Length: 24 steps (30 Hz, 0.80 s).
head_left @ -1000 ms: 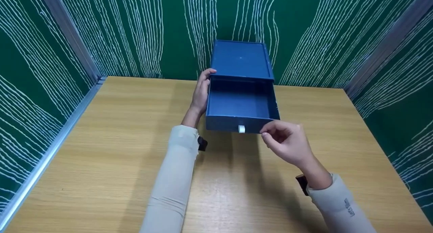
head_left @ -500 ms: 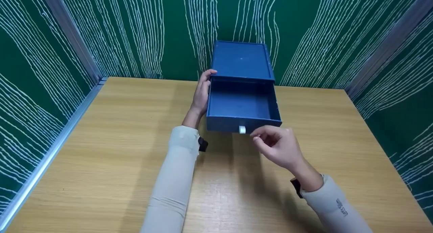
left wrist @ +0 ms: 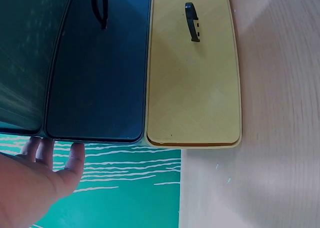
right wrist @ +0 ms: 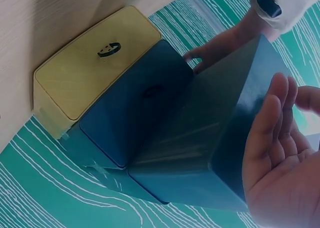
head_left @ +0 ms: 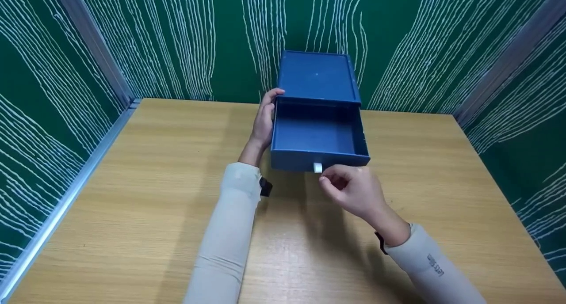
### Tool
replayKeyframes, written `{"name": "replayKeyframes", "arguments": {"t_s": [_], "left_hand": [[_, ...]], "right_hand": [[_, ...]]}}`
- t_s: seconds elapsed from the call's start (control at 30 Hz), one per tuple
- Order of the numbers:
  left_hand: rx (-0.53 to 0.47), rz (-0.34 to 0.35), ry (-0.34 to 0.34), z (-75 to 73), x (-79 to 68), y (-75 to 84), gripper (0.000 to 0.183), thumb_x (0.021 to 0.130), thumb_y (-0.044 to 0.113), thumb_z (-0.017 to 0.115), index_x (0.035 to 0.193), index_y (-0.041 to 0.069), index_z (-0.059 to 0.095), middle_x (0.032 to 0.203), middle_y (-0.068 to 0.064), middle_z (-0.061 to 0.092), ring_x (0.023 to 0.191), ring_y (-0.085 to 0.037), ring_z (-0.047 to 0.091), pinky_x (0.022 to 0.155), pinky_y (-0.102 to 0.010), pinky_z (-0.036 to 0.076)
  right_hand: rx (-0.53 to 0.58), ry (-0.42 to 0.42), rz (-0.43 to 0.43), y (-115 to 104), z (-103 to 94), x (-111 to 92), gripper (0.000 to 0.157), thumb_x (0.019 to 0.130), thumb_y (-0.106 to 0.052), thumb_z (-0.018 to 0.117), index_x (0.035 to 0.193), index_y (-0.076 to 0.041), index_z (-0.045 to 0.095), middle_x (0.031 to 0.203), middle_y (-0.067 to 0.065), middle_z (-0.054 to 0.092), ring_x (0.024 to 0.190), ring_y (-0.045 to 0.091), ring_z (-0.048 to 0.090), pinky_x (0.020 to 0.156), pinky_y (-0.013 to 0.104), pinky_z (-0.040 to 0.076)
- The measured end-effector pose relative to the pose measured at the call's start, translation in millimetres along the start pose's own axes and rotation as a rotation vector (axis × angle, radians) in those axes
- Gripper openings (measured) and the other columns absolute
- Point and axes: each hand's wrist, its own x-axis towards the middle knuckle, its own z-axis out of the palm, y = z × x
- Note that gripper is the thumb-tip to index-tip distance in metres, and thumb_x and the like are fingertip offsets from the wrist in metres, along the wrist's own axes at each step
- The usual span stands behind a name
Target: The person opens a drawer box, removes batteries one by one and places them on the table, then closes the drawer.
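Note:
A blue drawer unit (head_left: 316, 76) stands at the back of the table with its top drawer (head_left: 292, 161) pulled out, the inside bare. A small white pull tab (head_left: 317, 167) sits on that drawer's front. My left hand (head_left: 263, 123) rests along the unit's left side, index finger at the top corner; in the left wrist view its fingertips touch the unit's edge. Just right of the tab is my right hand (head_left: 356, 189), fingers loosely bent, thumb and index fingertips right by it and nothing visible between them. Below are a closed dark blue drawer (left wrist: 100, 77) and a closed yellow drawer (left wrist: 195, 77).
The wooden table (head_left: 154, 198) spreads out in front and to both sides. Green walls (head_left: 239, 52) with white wavy lines enclose the back and sides, the back one close behind the unit. A metal rail (head_left: 66, 184) borders the left edge.
My right hand has slid left along the drawer front, from its right corner to beside the white tab. The left hand and the open drawer have stayed put.

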Motion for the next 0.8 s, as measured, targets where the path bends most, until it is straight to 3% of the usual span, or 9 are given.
{"name": "replayKeyframes", "arguments": {"t_s": [0.3,0.63,0.8], "left_hand": [[0.014,0.021,-0.007,-0.6,-0.6,-0.1,0.041,0.086,0.0,0.016,0.121,-0.005,0.037,0.135,-0.019,0.03,0.121,-0.02,0.029,0.104,-0.031,0.018],[0.028,0.029,-0.004,-1.0,-0.4,0.2,0.041,0.085,0.0,0.016,0.12,-0.006,0.037,0.134,-0.02,0.03,0.121,-0.022,0.029,0.103,-0.03,0.019],[0.011,0.024,-0.01,-0.9,0.1,0.0,0.041,0.086,-0.001,0.016,0.121,-0.006,0.036,0.133,-0.02,0.031,0.121,-0.023,0.03,0.104,-0.037,0.018]], "right_hand": [[-0.067,0.019,0.037,-3,8.3,5,0.02,0.08,-0.039,0.057,0.071,-0.021,0.062,0.059,-0.012,0.056,0.05,0.001,0.047,0.048,0.02,0.042],[-0.113,0.103,0.038,-6,12.3,8,0.02,0.077,-0.034,0.059,0.067,-0.018,0.061,0.055,-0.011,0.054,0.048,-0.001,0.044,0.046,0.02,0.037],[-0.092,0.112,0.079,-7,12.6,8,0.017,0.076,-0.033,0.06,0.071,-0.017,0.062,0.056,-0.01,0.055,0.049,0.0,0.045,0.046,0.021,0.038]]}}
